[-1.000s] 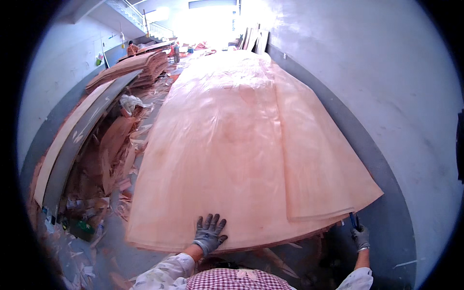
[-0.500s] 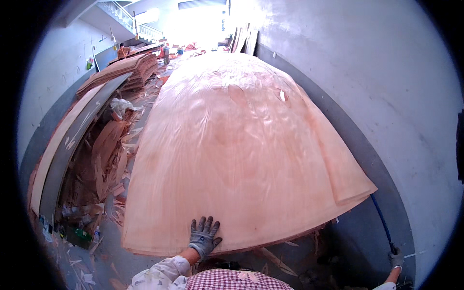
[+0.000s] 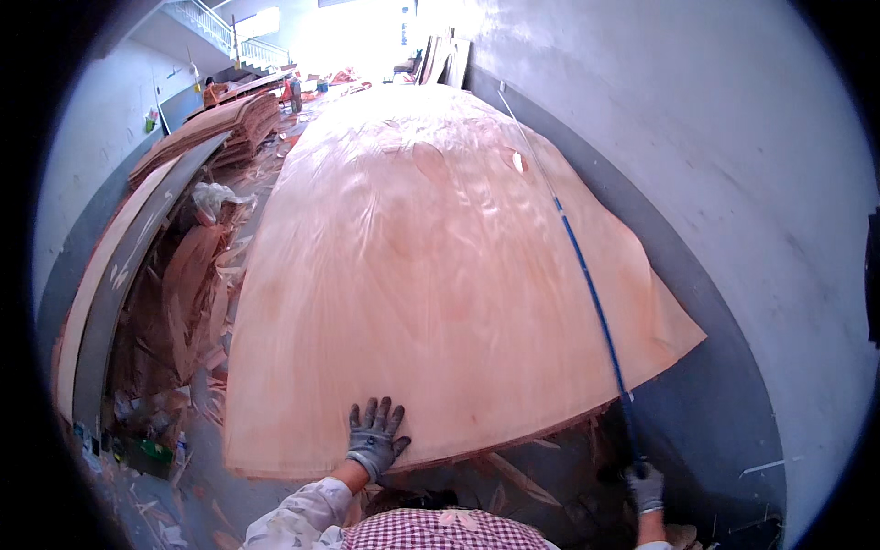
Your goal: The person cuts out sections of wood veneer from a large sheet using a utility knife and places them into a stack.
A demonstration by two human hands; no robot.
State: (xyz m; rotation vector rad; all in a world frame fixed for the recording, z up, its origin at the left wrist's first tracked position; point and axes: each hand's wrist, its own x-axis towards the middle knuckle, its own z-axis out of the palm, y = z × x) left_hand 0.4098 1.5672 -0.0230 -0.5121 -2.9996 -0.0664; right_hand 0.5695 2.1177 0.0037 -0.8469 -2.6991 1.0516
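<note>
A large, thin, pinkish-tan wood veneer sheet [image 3: 412, 293] lies on top of a stack, wrinkled toward its far end, with a small hole at the far right. My left hand [image 3: 375, 440], in a grey glove, rests flat on its near edge with the fingers spread. At the lower right, beyond the near edge, my right hand [image 3: 646, 488], also gloved, is closed around the lower end of a long blue pole [image 3: 591, 289]. The pole slants away over the right part of the sheet and ends in a thin pale rod. The sheet's right corner sticks out, rippled.
Along the left, a stack of veneer [image 3: 220, 124] and long boards [image 3: 151, 220] stand beside torn veneer scraps [image 3: 192, 284]. A grey wall [image 3: 697, 165] runs along the right. Boards [image 3: 445, 60] lean at the back. Wood strips litter the floor near me.
My right hand has moved left, bringing the blue pole from beside the stack up across the sheet's right part. The sheet's right side has changed shape. My left hand still lies on the near edge.
</note>
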